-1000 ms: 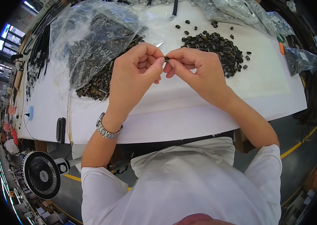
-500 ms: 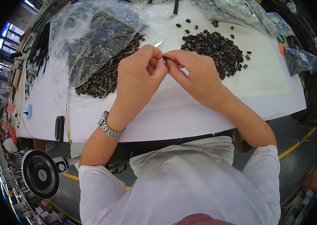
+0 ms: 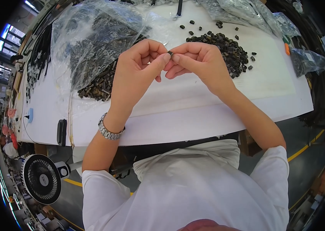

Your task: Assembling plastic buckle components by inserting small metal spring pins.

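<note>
Between the fingertips of both hands is a small dark loop-like piece (image 3: pixel 170 53), mostly covered by the fingers. My left hand (image 3: pixel 142 63), with a metal watch on the wrist, pinches it from one side. From the other side my right hand (image 3: pixel 199 61) grips it between thumb and forefinger. Behind my right hand spreads a pile of small dark loops (image 3: pixel 231 54), several lying loose around it. To the left, a heap of small flat dark pieces (image 3: pixel 97 86) spills from under a clear plastic bag (image 3: pixel 64 38). A pointed metal tip (image 3: pixel 166 44) shows just behind the fingers.
A white sheet (image 3: pixel 193 119) covers the table. Plastic bags (image 3: pixel 243 15) lie along the far right, near an orange-handled item (image 3: pixel 287 49). A black oblong case (image 3: pixel 61 132) rests at the front left edge, above a fan (image 3: pixel 41 179). Black straps (image 3: pixel 43 50) hang at far left.
Both hands have turned so that the thumbs come up against the small piece, showing more of it. My left hand has shifted slightly left; the piles look the same.
</note>
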The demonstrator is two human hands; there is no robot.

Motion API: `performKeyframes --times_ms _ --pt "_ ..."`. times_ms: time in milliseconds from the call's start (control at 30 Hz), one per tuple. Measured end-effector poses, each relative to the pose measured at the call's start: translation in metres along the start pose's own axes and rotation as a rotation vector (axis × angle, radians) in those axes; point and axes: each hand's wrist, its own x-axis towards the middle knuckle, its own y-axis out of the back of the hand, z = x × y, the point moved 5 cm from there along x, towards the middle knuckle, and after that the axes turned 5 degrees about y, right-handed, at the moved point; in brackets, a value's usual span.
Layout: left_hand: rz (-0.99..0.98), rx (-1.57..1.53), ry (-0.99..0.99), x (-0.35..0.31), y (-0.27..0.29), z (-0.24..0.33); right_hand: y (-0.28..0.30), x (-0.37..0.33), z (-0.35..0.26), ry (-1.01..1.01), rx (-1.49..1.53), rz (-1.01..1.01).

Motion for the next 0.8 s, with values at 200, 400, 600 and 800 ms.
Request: performKeyframes --times_ms 200,400,600,800 --pt "0.003 0.080 -0.036 -0.001 0.004 -0.003 -0.006 -0.001 0.002 -0.003 0.087 -0.011" --pt "-0.017 0.064 -0.063 0.002 0.002 -0.010 -0.005 -0.003 0.004 -0.057 0.160 -0.024" --pt "0.041 0.251 -0.102 0.002 -0.005 -0.012 -0.001 -0.006 0.012 -0.126 0.186 -0.017" --pt "0.083 0.264 -0.108 -0.003 -0.007 -0.008 -0.003 -0.004 0.000 -0.065 0.013 0.028"
